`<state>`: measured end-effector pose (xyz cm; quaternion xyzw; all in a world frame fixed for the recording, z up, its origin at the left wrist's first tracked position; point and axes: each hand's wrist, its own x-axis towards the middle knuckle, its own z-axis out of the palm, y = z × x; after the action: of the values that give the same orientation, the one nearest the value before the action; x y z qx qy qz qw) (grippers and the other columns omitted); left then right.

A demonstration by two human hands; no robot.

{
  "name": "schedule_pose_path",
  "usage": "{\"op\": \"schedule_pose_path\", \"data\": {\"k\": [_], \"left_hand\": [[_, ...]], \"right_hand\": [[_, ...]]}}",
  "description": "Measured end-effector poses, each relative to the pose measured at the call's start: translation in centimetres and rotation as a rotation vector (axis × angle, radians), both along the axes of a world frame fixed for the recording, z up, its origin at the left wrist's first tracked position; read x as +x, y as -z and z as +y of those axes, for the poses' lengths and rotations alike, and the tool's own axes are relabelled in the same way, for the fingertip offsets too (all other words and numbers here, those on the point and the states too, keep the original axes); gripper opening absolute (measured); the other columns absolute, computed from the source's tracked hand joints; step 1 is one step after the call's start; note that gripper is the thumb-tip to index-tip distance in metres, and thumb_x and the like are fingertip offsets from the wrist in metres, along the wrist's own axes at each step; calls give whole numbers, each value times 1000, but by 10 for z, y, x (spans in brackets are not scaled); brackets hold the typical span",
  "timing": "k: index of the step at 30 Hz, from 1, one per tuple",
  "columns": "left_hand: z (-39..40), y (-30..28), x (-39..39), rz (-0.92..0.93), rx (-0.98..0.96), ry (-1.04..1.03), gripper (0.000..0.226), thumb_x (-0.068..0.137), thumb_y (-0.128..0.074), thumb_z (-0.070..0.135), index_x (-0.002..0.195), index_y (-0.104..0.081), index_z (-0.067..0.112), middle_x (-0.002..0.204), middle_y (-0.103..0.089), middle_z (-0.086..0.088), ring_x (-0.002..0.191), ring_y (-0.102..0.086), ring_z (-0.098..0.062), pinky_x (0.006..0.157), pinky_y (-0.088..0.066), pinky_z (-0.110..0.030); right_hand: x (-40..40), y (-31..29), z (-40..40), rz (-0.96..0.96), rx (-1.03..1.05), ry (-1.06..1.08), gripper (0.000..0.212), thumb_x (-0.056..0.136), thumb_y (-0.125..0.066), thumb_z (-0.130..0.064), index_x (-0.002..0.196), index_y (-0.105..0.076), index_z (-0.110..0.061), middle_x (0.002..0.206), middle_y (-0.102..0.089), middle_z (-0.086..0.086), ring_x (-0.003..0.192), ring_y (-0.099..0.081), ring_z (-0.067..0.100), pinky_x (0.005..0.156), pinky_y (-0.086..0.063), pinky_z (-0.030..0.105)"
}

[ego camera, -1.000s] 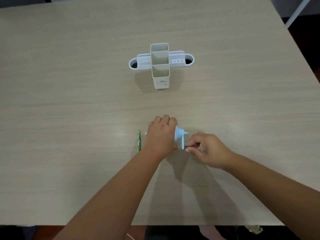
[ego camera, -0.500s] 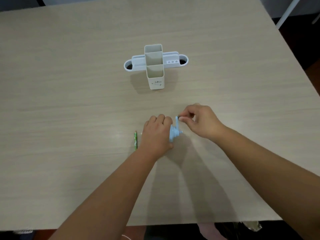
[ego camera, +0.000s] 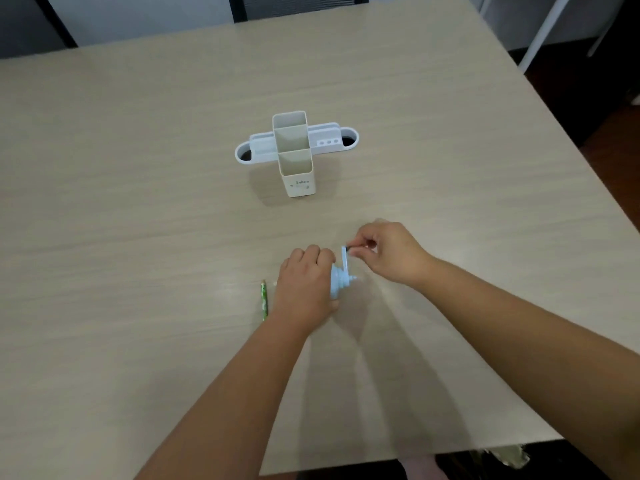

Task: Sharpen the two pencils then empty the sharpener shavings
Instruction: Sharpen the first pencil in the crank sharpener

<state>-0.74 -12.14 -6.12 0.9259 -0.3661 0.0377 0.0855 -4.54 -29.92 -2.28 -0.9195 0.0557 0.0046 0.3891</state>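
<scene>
A light blue crank sharpener (ego camera: pixel 337 283) stands on the table, mostly covered by my left hand (ego camera: pixel 304 286), which grips its body from above. My right hand (ego camera: pixel 388 251) pinches the knob of the crank handle (ego camera: pixel 344 255), which points up and away from me. A green pencil (ego camera: pixel 264 300) lies on the table just left of my left hand, its tip pointing away. A small white end pokes out beside my left hand near that pencil; the second pencil is otherwise hidden.
A white desk organiser (ego camera: pixel 296 154) with upright compartments and side trays stands further back at the middle of the wooden table (ego camera: pixel 138 202). The table's right edge runs diagonally; a white metal leg (ego camera: pixel 543 32) stands beyond it.
My right hand has carried the crank handle from the low, near side up to the far side. My left hand stays clamped on the sharpener. The view has tilted.
</scene>
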Motion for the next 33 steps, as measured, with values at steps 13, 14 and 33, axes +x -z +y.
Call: {"op": "schedule_pose_path", "data": {"k": [13,14,33], "left_hand": [[1,-8,-7,78,54,-58,63,50,-76,41,106,-57,20,98,-56,3,90,-53,-24,74,-40,-33],[1,-12,-9,118,77,-60,73,52,-75,48,117,-52,23,110,-54,5,103,-50,-23,85,-38,-34],[81,-23,-1,366,-194,-296,20,87,-60,40,105,-70,37,96,-71,9,95,-58,-20,84,-46,-36]], "right_hand": [[-31,32,11,264,-76,-167,10,79,-67,-16,87,-73,-15,86,-74,3,78,-61,16,68,-37,15],[-32,30,11,274,-69,-158,10,79,-68,-19,88,-72,-17,86,-74,3,80,-63,18,70,-41,21],[-3,-24,63,157,-244,-292,51,75,-71,-26,124,-56,-22,127,-56,2,116,-48,25,99,-40,33]]}}
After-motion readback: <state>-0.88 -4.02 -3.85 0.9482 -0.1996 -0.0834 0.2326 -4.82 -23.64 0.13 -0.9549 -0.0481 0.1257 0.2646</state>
